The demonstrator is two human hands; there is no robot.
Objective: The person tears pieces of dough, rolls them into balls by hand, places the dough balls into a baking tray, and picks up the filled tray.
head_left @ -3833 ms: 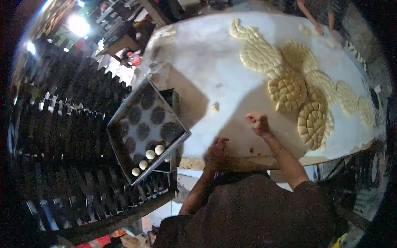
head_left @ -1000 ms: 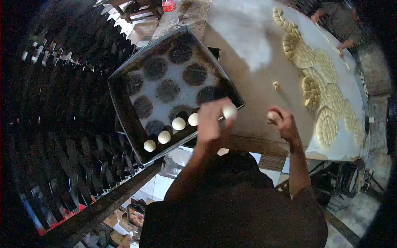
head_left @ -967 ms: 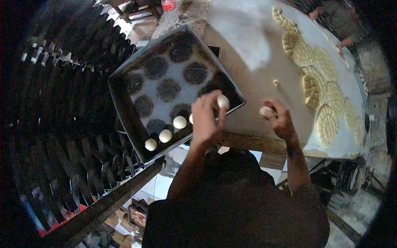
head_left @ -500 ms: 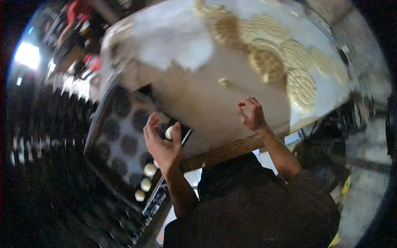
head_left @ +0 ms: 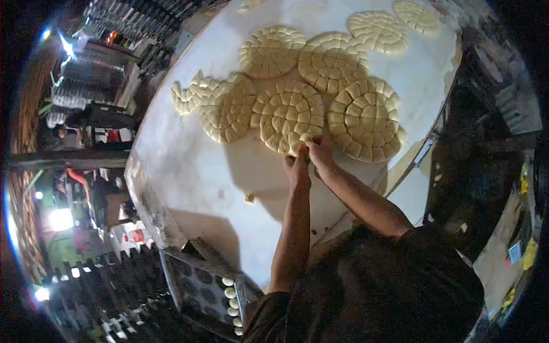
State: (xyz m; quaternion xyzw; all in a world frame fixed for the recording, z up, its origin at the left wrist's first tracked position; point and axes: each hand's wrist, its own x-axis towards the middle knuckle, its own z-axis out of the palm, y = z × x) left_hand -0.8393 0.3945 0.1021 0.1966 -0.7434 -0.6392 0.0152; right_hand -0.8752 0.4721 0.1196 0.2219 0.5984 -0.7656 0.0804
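Scored dough spirals lie on the pale table (head_left: 200, 166), cut into many small pieces. My left hand (head_left: 298, 167) and my right hand (head_left: 320, 153) meet at the near edge of the middle spiral (head_left: 289, 111). The fingers of my right hand are closed on a dough piece (head_left: 309, 137) at that edge. My left hand's fingers are pressed together at the same edge, beside the right hand; what they hold is too small to tell. Another spiral (head_left: 365, 119) lies just right of my hands.
At lower left, a dark tray (head_left: 200, 291) holds several round dough balls (head_left: 230, 292) along its right side. A small dough scrap (head_left: 249, 198) lies alone on the table. More spirals (head_left: 377, 32) lie toward the far side. Dark racks stand at left.
The view has swung right. Both hands have gone from the tray and near table to the dough spirals and come together. The ball that was in my left hand now lies out of it.
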